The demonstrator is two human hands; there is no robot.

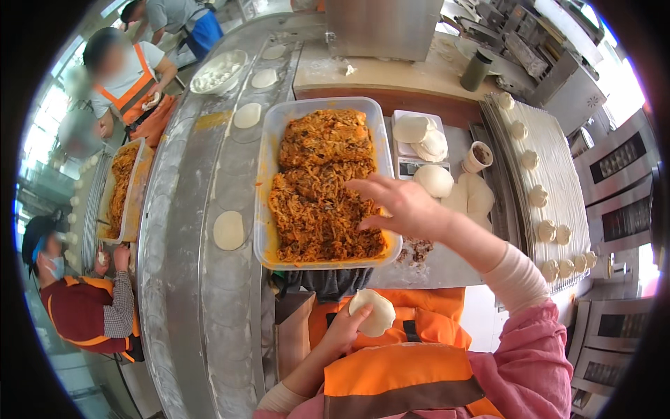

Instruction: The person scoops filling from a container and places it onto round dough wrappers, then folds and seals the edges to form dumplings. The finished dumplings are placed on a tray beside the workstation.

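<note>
My left hand (pixel 342 328) holds a round, flat dough wrapper (pixel 375 314) in front of my orange apron, the thumb lying over its edge. Above the right part of a big translucent tub (pixel 262 209) is my right hand (pixel 394 202), its fingers apart and nothing visible between them. Orange-brown shredded filling (pixel 317 209) fills the tub, heaped higher at the far end. Whether the right fingertips touch the filling, I cannot tell.
Dough rounds (pixel 228 230) lie along the metal conveyor on the left. Right of the tub are a scale (pixel 412 167) with dough, a cup (pixel 477 157), and a tray (pixel 558 167) of shaped buns. Two co-workers (pixel 87 307) stand across the conveyor; another person (pixel 174 21) is farther back.
</note>
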